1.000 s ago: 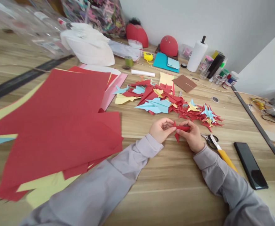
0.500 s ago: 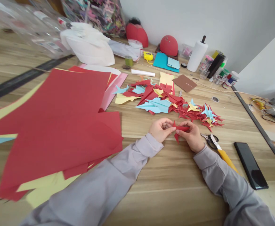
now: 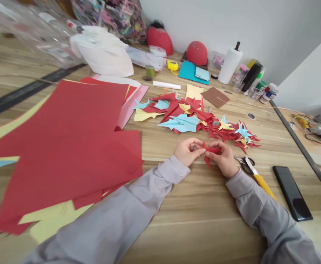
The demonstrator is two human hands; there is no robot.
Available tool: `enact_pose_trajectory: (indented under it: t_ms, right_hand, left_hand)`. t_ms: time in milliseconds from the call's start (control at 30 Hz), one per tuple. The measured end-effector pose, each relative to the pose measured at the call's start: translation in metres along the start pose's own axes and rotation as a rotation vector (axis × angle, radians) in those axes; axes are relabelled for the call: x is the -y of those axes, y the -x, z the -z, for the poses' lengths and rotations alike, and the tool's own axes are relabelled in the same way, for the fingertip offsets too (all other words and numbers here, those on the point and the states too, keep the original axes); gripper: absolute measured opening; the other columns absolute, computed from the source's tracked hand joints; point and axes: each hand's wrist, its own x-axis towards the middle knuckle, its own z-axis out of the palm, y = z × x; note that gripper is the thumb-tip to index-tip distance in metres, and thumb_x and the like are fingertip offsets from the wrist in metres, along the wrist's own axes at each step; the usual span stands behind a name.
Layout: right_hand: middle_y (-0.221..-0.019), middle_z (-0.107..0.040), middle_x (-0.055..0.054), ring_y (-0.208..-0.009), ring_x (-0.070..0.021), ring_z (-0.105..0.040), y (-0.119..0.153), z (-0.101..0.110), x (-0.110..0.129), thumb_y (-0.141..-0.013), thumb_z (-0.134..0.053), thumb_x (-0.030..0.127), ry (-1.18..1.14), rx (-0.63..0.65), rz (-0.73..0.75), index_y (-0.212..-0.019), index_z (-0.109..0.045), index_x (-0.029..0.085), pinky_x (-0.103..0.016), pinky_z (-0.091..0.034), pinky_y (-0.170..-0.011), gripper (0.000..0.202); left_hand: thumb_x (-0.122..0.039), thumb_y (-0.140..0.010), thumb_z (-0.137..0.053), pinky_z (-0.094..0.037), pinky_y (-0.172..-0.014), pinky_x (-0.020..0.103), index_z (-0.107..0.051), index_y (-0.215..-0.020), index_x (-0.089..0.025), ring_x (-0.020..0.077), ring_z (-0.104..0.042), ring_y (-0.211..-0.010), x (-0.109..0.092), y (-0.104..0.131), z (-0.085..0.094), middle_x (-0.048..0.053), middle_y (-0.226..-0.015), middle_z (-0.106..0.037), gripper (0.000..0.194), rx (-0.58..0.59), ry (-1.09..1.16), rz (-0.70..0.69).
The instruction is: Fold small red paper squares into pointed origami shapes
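Note:
A small folded red paper plane [image 3: 212,150] is pinched between both hands above the table. My left hand [image 3: 188,151] grips its left end with thumb and fingers. On the other side, my right hand [image 3: 223,157] holds it the same way, thumb on top. Parts of the paper are hidden by the fingers. Just beyond the hands lies a heap of folded paper pieces [image 3: 174,110], mostly red, with light blue and yellow ones among them. To the right of my right hand are black-handled scissors [image 3: 248,167] and a yellow utility knife [image 3: 264,186].
Large red paper sheets [image 3: 75,146] cover the table's left side. A black phone [image 3: 292,192] lies at the right. Along the back stand a paper towel roll [image 3: 230,64], a red dome-shaped cushion [image 3: 197,53], a yellow tape measure [image 3: 173,65] and several small bottles. A brown card [image 3: 215,97] lies nearer.
Almost nothing differs. Both hands keep their pinch on the red folded paper, and its lower point has shifted very slightly.

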Motion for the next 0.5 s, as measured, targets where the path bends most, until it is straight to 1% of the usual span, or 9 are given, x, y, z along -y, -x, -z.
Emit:
enact_pose_trajectory:
  t_ms: [100,167,333,500]
  right_hand:
    - [-0.061,-0.058,0.003,-0.048,-0.0120,-0.053,0.0004,-0.0003,0.0000,-0.057,-0.074,0.033,-0.020,-0.001,-0.023,-0.082,-0.055,0.020,-0.024,-0.046,-0.044,0.034]
    - [-0.062,-0.059,0.003,-0.050,-0.0127,-0.055,0.0002,0.0001,-0.0012,-0.058,-0.074,0.033,-0.025,0.004,-0.020,-0.083,-0.055,0.020,-0.025,-0.047,-0.045,0.034]
    - [-0.065,-0.060,0.002,-0.053,-0.0120,-0.055,0.0002,0.0024,-0.0027,-0.059,-0.074,0.031,-0.019,0.021,0.017,-0.084,-0.056,0.019,-0.024,-0.047,-0.049,0.033]
    - [-0.062,-0.058,0.003,-0.048,-0.0104,-0.053,0.0010,0.0032,0.0004,-0.056,-0.076,0.032,-0.046,0.024,-0.029,-0.083,-0.056,0.019,-0.023,-0.046,-0.046,0.036]
  left_hand:
    - [-0.020,-0.050,-0.075,-0.045,-0.050,0.022,-0.058,-0.071,-0.014,0.0079,-0.053,-0.050,-0.0003,-0.0001,0.0001,-0.001,-0.058,-0.060,0.028,-0.002,0.010,-0.030]
    - [-0.018,-0.049,-0.075,-0.045,-0.051,0.022,-0.059,-0.072,-0.014,0.0079,-0.053,-0.051,0.0004,-0.0002,0.0002,0.000,-0.060,-0.061,0.028,-0.007,0.015,-0.018]
    - [-0.018,-0.049,-0.075,-0.043,-0.045,0.022,-0.057,-0.070,-0.013,0.0074,-0.051,-0.043,0.0009,-0.0016,0.0010,-0.004,-0.053,-0.058,0.028,0.011,0.067,0.079]
    - [-0.020,-0.051,-0.074,-0.039,-0.039,0.021,-0.057,-0.069,-0.012,0.0077,-0.049,-0.036,-0.0051,-0.0026,0.0023,-0.004,-0.045,-0.056,0.026,0.047,0.071,0.145]
